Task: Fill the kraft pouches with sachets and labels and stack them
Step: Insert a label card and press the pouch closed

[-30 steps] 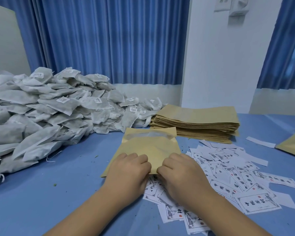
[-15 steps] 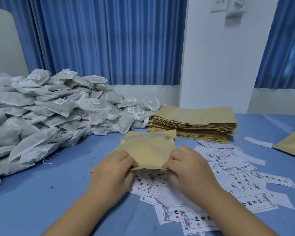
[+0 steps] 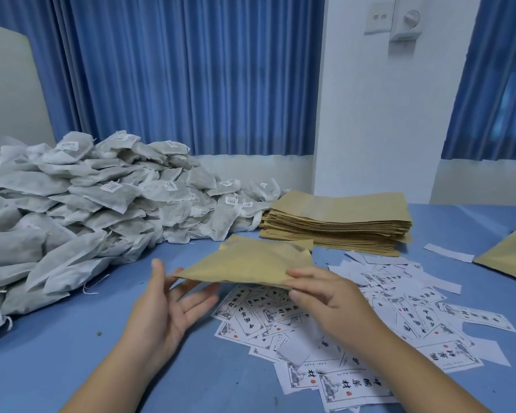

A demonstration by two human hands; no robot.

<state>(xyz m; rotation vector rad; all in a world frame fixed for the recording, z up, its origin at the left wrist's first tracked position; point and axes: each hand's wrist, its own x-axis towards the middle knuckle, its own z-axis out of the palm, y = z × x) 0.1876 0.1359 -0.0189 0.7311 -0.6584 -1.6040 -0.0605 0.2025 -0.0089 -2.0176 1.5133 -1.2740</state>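
The near left of the bench (image 3: pixel 51 362) is free to pass. The sachet heap (image 3: pixel 81 222) blocks the far left, the pouch stack (image 3: pixel 337 222) the far middle, and loose labels (image 3: pixel 399 311) cover the near right.

Soft, even, cool light fills the scene and gives everything a blue cast. Where the right hand (image 3: pixel 328 296) pinches the kraft pouch (image 3: pixel 251 263), a faint, soft-edged shadow falls just beneath the grip onto the labels (image 3: pixel 280 314) and the table (image 3: pixel 72 353). The paper surfaces read matte. Far up and right of the grip, the curtain (image 3: pixel 501 93) glows paler with daylight seeping through. Just left of the grip, the left hand (image 3: pixel 167 308) is slightly smeared at its thumb tip. Well left, the sachets (image 3: pixel 87 204) turn soft and smudged toward the frame edge. Wide-angle bending tilts the wall (image 3: pixel 370 114) above the grip and stretches everything along the bottom edge.
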